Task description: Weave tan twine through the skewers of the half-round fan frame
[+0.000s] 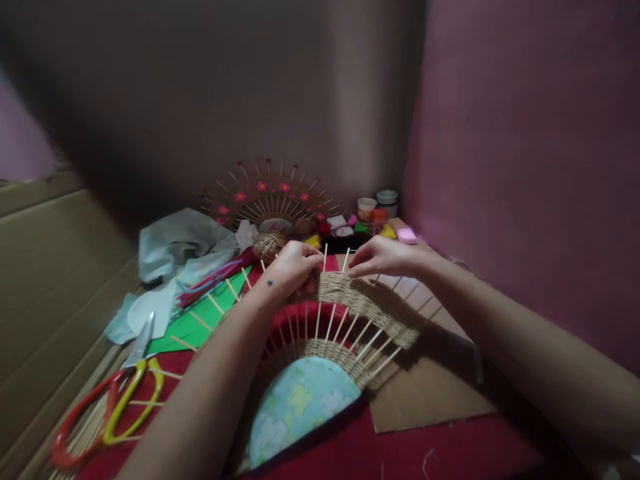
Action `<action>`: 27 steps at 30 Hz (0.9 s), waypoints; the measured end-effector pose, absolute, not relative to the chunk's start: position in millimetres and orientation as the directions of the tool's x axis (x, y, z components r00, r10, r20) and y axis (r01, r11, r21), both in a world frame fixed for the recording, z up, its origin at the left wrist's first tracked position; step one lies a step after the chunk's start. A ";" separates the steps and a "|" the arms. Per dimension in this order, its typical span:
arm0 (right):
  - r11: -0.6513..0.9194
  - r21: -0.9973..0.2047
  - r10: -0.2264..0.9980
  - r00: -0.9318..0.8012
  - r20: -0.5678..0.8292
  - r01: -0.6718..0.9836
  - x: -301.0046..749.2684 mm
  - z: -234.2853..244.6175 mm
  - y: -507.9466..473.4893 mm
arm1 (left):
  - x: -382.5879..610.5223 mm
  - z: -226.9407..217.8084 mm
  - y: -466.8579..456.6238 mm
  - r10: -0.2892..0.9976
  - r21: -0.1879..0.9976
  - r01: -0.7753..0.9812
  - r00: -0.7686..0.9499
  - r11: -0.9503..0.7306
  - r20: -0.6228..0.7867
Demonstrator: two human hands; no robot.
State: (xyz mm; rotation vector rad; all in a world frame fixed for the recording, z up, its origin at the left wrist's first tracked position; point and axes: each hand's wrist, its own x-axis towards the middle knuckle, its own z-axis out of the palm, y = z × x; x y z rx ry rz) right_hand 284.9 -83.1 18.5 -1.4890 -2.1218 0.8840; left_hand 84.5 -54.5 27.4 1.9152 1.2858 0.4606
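A half-round fan frame lies in front of me, with a blue flower-patterned base (305, 410) and thin sticks spreading out from it. Twine is woven through the sticks in an inner ring and in a wider outer band (373, 307). My left hand (299, 263) is closed around the outer band near its top, its fingertips partly hidden behind the sticks. Just to the right, my right hand (383, 257) has its fingers pinched together at the band's upper edge, beside a bare stick (346, 259). Whatever is in that pinch is too small to make out.
Orange-and-yellow-handled scissors (133, 400) lie at left near green paper (193, 320). Behind my hands are a ball of twine (269, 245), a finished flowered fan (270, 193), small colourful packets and cups (367, 210). Cardboard (425, 393) lies at right, near a pink wall (530, 167).
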 end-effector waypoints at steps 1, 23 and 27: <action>0.248 -0.684 0.930 -0.366 -0.030 0.686 284.0 18.2 -83.1 | 84.2 26.8 -53.6 0.897 0.759 0.620 0.426 -0.197 -0.116; 0.301 -0.714 0.907 -0.420 0.011 0.633 285.2 13.8 -82.6 | 86.4 32.0 -65.9 0.850 0.776 0.571 0.519 -0.268 -0.088; 0.108 -0.930 0.920 -0.389 -0.039 0.350 297.0 4.5 -83.2 | 88.7 34.7 -69.4 0.825 0.719 0.631 0.546 -0.289 -0.148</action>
